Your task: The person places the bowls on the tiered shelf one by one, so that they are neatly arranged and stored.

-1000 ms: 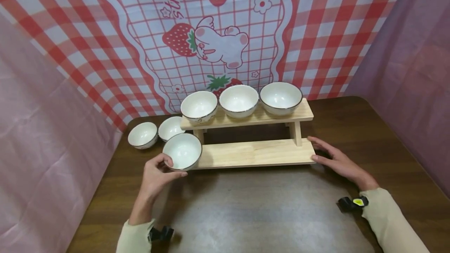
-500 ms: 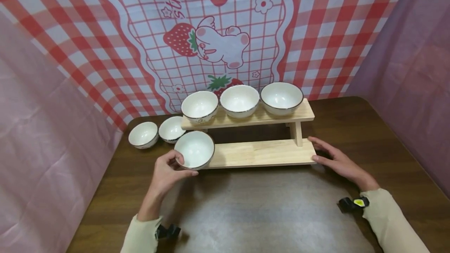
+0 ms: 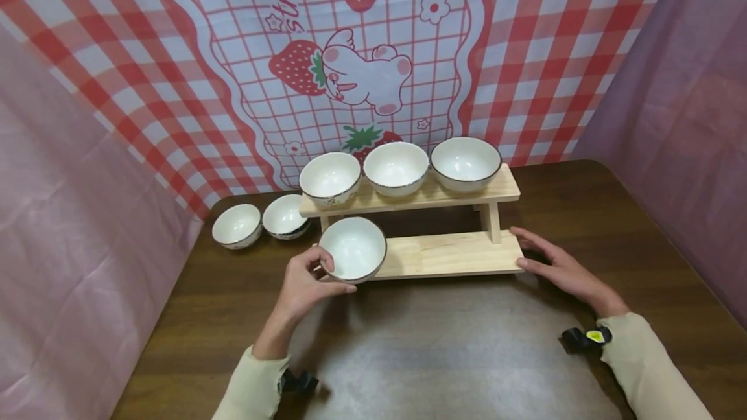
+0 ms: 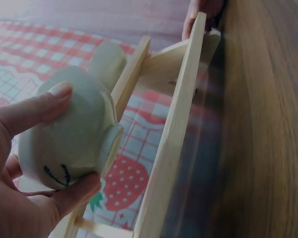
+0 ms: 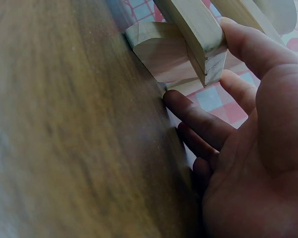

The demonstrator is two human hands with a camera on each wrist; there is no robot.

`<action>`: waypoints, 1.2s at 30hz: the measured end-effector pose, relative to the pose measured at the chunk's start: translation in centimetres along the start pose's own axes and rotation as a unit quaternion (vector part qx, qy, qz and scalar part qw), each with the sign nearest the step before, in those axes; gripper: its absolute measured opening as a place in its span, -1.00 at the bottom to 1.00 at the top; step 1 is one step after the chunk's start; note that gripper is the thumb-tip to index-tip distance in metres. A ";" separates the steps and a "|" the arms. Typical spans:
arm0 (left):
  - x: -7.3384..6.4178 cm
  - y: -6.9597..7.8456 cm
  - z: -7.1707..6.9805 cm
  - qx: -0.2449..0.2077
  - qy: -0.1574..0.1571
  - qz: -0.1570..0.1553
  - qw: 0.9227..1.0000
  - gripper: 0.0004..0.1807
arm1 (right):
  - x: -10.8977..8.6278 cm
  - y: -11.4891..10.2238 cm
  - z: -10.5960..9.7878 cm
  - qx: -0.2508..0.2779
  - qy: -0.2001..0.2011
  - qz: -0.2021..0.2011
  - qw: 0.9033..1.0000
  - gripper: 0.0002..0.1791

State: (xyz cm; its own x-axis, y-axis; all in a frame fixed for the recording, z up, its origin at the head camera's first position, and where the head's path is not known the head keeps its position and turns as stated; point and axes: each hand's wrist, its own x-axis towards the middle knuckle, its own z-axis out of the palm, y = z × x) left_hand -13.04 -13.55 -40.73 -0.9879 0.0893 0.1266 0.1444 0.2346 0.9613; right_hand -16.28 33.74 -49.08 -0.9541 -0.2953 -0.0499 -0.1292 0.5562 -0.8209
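My left hand holds a white bowl with a dark rim, thumb and fingers pinching its near left side. In the head view the bowl overlaps the left part of the lower board of a two-tier wooden shelf. The left wrist view shows the bowl tilted, its foot ring towards the shelf and a dark pattern on its wall. My right hand rests at the right end of the lower board. Its fingers are fairly straight, with fingertips touching the wooden end in the right wrist view.
Three white bowls stand in a row on the upper tier: a left one, a middle one and a right one. Two more bowls, one outer and one inner, sit on the brown table left of the shelf. A strawberry-print cloth hangs behind.
My left hand has carried the bowl to the right, from the shelf's left end to further over the lower board. The right hand has stayed at the board's right end.
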 end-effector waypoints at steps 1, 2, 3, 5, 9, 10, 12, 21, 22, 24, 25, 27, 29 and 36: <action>0.0 0.0 0.2 -0.001 -0.003 0.000 1.000 -0.51 | 0.0 0.0 0.0 0.001 -0.001 0.000 1.000 -0.28; 0.1 0.1 0.4 -0.002 -0.005 0.001 1.000 -0.51 | 0.0 0.0 0.0 0.002 -0.002 0.001 1.000 -0.28; 0.2 0.1 0.6 -0.003 -0.008 0.003 1.000 -0.51 | 0.0 0.0 0.0 0.003 -0.002 0.001 1.000 -0.28; 0.3 0.2 1.0 -0.006 -0.012 0.007 1.000 -0.51 | 0.0 0.0 0.0 0.005 -0.003 0.001 1.000 -0.28; 0.5 0.5 1.9 -0.009 -0.019 0.015 1.000 -0.51 | 0.0 0.0 0.0 0.004 -0.003 0.001 1.000 -0.28; 0.6 0.6 2.1 -0.011 -0.020 0.013 1.000 -0.50 | 0.0 0.0 0.0 0.004 -0.003 0.002 1.000 -0.28; 0.7 0.8 2.6 -0.015 -0.023 0.012 1.000 -0.50 | 0.0 0.0 -0.1 0.004 -0.003 0.002 1.000 -0.28; 1.2 1.3 4.5 -0.022 -0.035 0.004 0.999 -0.50 | 0.0 0.0 0.0 0.004 -0.003 -0.002 1.000 -0.28; 1.3 1.3 4.7 -0.023 -0.037 0.002 0.999 -0.50 | 0.0 -0.1 0.0 0.005 -0.003 -0.003 1.000 -0.28; 1.4 1.3 5.2 -0.028 -0.043 -0.002 0.999 -0.50 | 0.0 -0.1 0.0 0.006 -0.003 -0.003 1.000 -0.28; 1.5 1.3 5.4 -0.028 -0.045 -0.003 0.999 -0.50 | 0.0 -0.1 0.0 0.005 -0.003 -0.003 1.000 -0.28; 1.6 1.2 5.9 -0.029 -0.049 -0.005 0.998 -0.50 | 0.0 -0.1 0.0 0.003 -0.001 -0.003 1.000 -0.28; 1.7 1.4 6.3 -0.030 -0.053 -0.006 0.998 -0.50 | -0.1 -0.1 0.0 0.000 0.001 -0.003 1.000 -0.29; 2.1 1.8 8.0 -0.031 -0.069 -0.005 0.997 -0.51 | 0.0 -0.1 0.0 -0.001 0.001 -0.003 1.000 -0.29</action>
State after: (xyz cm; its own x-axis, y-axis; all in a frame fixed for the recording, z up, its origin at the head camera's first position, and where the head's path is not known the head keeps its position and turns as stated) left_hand -14.39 -5.23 -40.72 -0.9715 0.2206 0.0863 0.1268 0.1767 0.9761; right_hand -16.24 33.72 -49.01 -0.9538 -0.2973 -0.0441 -0.1354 0.5563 -0.8199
